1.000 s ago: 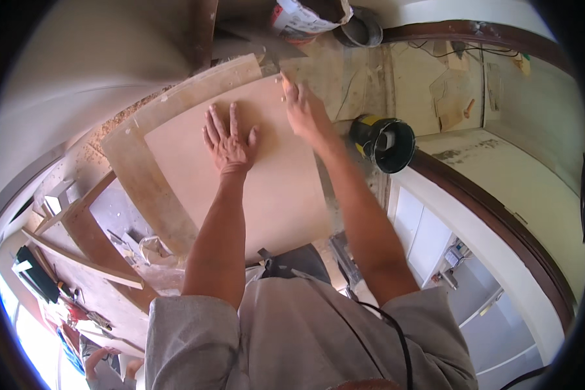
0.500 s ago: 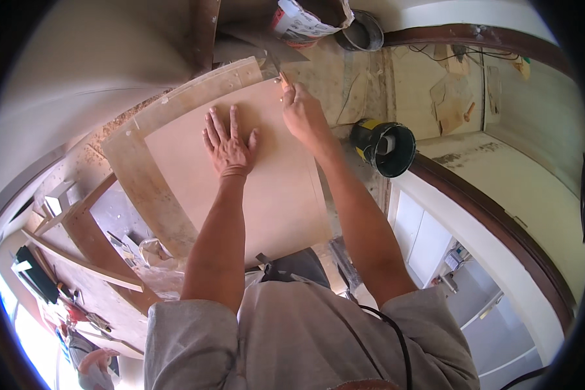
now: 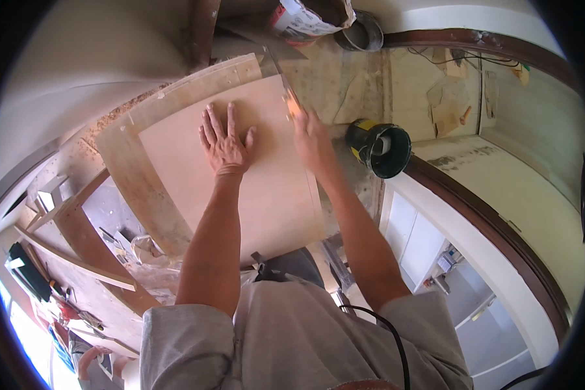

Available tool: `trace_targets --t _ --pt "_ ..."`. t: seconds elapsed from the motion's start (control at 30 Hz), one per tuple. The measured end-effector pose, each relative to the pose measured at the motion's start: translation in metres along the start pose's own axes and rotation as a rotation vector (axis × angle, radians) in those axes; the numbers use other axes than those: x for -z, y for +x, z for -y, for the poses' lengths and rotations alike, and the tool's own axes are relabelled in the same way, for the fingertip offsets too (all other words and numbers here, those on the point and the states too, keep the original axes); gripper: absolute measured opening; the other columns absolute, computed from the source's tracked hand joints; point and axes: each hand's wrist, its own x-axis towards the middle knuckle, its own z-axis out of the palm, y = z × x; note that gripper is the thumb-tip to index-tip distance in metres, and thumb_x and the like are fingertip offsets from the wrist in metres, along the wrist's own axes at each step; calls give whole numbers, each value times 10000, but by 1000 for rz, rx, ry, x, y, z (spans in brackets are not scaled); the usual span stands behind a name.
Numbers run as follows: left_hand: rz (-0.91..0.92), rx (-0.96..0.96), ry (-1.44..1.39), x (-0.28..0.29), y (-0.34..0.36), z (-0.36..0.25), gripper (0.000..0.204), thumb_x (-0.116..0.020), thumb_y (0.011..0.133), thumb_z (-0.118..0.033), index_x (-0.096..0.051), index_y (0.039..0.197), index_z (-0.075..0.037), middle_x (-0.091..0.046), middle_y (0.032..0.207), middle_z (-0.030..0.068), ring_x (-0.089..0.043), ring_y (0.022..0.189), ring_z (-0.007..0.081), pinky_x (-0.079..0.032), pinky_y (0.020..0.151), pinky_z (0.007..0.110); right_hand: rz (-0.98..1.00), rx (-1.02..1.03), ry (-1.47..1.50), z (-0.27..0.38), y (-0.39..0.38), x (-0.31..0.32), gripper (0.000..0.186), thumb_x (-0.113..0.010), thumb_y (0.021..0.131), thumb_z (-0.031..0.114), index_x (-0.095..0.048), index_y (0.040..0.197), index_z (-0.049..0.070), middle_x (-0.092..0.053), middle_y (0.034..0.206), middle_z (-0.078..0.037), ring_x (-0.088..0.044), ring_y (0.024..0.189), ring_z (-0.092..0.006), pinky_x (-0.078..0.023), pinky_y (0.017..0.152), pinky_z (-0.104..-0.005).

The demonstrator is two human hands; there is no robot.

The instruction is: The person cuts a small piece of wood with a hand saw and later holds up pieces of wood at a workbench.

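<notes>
A pale brown flat board (image 3: 273, 188) lies on a rough wooden workbench (image 3: 136, 175). My left hand (image 3: 224, 143) rests flat on the board's upper middle, fingers spread. At the board's right edge my right hand (image 3: 312, 136) is closed around a small orange pencil-like tool (image 3: 291, 103), whose tip touches the board beside a metal straightedge (image 3: 276, 68).
A black and yellow round power tool (image 3: 378, 148) sits just right of my right hand. A bucket (image 3: 305, 16) and a dark round container (image 3: 361, 32) stand at the top. Scrap wood strips and tools (image 3: 65, 260) lie at the lower left. A black cable (image 3: 383, 331) runs over my shirt.
My right hand has slid a little nearer along the board's right edge with the tool. My left hand stays flat in place.
</notes>
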Motion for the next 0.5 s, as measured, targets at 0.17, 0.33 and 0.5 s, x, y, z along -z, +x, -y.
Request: trace_targets --t 0.17,0.33,0.5 --pt "-4 9 4 -3 -4 8 793 -505 940 -618 -246 1611 -285 -144 1675 187 -128 1552 352 -133 1233 519 151 -85 -70 2 39 -7 280 -464 1051 211 -539 1126 -49 -617 928 -338 -636 919 -439 -520 718 -453" --pt "-23 27 -10 -7 -11 19 800 -521 930 -620 -264 1608 -281 -164 1671 191 -146 1550 352 -143 1226 528 161 -319 81 46 -109 52 327 -396 1067 243 -555 1217 0 -611 981 -278 -613 891 -475 -480 771 -504" --pt "-2 18 -6 -2 -8 15 803 -538 926 -607 -263 1607 -281 -167 1670 191 -149 1548 356 -145 1226 532 74 -300 126 24 -74 14 292 -433 1061 239 -540 1214 14 -650 958 -314 -623 906 -517 -482 762 -562"
